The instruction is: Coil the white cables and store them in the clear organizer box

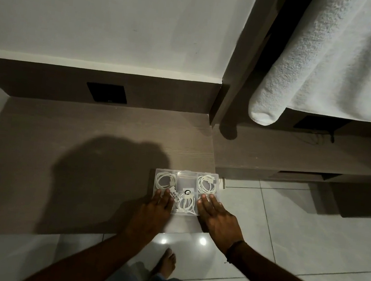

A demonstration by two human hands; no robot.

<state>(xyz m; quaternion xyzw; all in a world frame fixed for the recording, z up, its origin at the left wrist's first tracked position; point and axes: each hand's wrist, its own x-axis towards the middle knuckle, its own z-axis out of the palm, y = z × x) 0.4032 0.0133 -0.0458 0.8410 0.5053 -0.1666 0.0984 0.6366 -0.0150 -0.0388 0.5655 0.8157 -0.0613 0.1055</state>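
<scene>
A: Where is the clear organizer box (188, 180) found?

B: It is seen at the near right corner of the brown wooden desk (62, 148), its right end reaching the desk's edge above the pale tiled floor (285, 234). The lid appears to be shut, with a barcode label (174, 191) and a round black sticker (187, 192) showing on it.

A: And the white cables?

B: Three coils are seen through the plastic, each in its own compartment. One coiled cable (163, 179) is held in the far left compartment, a second coiled cable (206, 183) in the far right one, and a third coiled cable (185, 204) in the near middle one.

A: How are the hands placed?

B: The left hand (153, 211) is laid flat on the near left part of the lid, fingers extended and together; nothing is grasped. The right hand (219, 219) is laid the same way on the near right part, palm down, fingers stretched forward, nothing gripped. A dark band (233, 247) is worn at the right wrist.

A: What else is visible?

B: A white towel (329, 64) is hung at the upper right, and a bare foot (167, 263) is seen on the tiles below the hands. Whether the lid is latched cannot be told.
</scene>
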